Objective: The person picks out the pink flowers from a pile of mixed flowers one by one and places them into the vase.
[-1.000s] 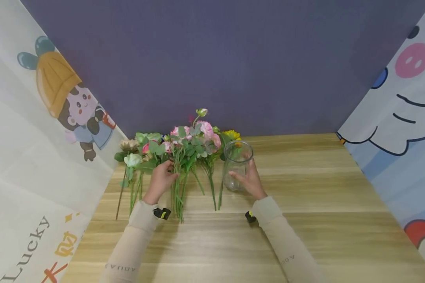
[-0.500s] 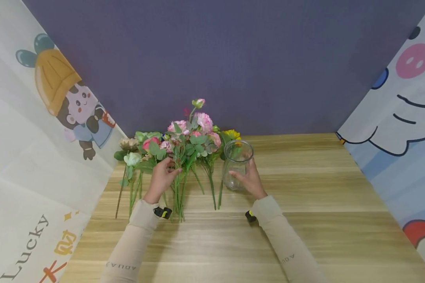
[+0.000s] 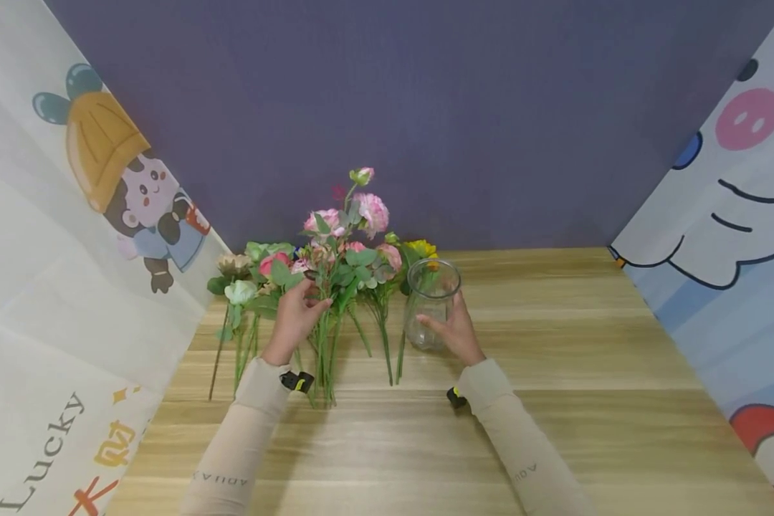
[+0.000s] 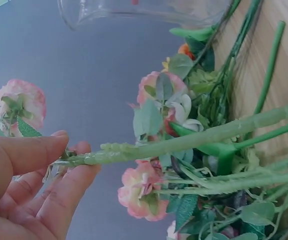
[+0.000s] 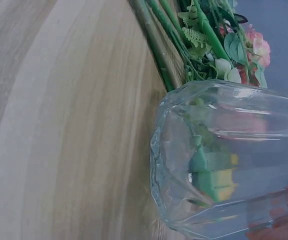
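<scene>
My left hand (image 3: 294, 320) pinches a green flower stem (image 4: 184, 142) between thumb and fingers, up near its blooms. A pale pink flower (image 3: 372, 213) on it rises above the other blooms, with a small bud (image 3: 362, 176) higher still. In the left wrist view, a pink bloom (image 4: 21, 102) shows beyond the thumb. My right hand (image 3: 458, 331) holds the side of a clear glass vase (image 3: 421, 304), mouth up, right of the flowers. Its base (image 5: 159, 160) is low by the tabletop; contact is hard to judge. Only some right fingertips (image 5: 284, 225) show in the right wrist view.
Artificial flowers lie left of and behind the vase: a cream bloom (image 3: 241, 291), a beige one (image 3: 234, 264), a red-pink one (image 3: 274, 264) and a yellow one (image 3: 422, 249). Stems point towards the front of the wooden table (image 3: 555, 430). A dark wall (image 3: 426, 129) stands behind.
The pink flower and bud have risen above the other blooms, with my left hand shifting slightly up along with them. My right hand and the vase stay nearly where they were.
</scene>
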Demonstrator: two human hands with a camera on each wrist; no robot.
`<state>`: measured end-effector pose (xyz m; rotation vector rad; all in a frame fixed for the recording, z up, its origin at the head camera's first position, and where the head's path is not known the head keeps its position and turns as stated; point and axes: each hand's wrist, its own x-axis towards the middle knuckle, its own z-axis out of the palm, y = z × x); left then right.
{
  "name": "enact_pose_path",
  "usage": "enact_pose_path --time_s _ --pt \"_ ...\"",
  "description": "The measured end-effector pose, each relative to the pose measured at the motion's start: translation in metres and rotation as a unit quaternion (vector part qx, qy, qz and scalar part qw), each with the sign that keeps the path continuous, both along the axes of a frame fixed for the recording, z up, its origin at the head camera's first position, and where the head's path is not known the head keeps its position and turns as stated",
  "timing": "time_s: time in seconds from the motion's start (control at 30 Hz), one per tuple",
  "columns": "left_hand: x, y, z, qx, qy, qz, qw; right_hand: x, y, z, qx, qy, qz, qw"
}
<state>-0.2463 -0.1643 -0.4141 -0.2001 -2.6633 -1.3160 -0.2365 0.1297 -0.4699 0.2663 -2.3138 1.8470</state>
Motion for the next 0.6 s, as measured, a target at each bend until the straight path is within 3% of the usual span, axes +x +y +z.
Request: enact_pose_path --time_s 0.27,0.47,0.6 --pt "0.003 0.006 0.007 0.038 -0.007 -0.004 0.9993 -0.009 0.013 -0.020 0.038 -0.013 -0.014 0.9991" --pt "0.007 0.011 0.012 0.066 0.003 -0.003 0.9978 0.000 0.031 -0.001 -0.001 -0.027 0.000 0.9996" --pt "0.009 0.017 0.015 0.084 0.015 -0.014 0.9963 0.012 0.035 0.023 -0.054 0.007 -0.014 0.9984"
